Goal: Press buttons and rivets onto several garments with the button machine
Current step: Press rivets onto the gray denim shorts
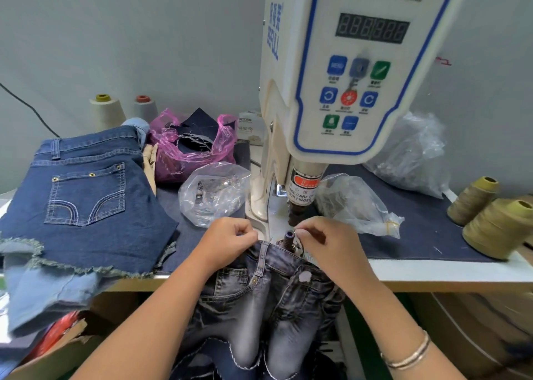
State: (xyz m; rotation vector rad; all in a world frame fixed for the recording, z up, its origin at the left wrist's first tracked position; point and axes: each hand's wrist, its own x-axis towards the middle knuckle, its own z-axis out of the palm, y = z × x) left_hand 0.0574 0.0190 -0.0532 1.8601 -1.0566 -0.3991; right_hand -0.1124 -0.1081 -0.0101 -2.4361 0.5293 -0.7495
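Note:
A white servo button machine (340,71) stands at the middle of the table, its dark punch (296,212) hanging over the lower die post (288,239). Grey washed denim shorts (274,290) hang off the table's front edge, waistband up at the die. My left hand (227,242) grips the waistband just left of the die. My right hand (323,239) pinches something small at its fingertips right beside the die post, with the waistband under it; what it pinches is too small to tell.
A stack of blue denim shorts (86,195) lies at the left. A pink bag of scraps (190,146), clear bags of hardware (213,195) (354,206), and thread cones (496,224) (106,111) surround the machine. Cardboard boxes (52,348) sit below the table.

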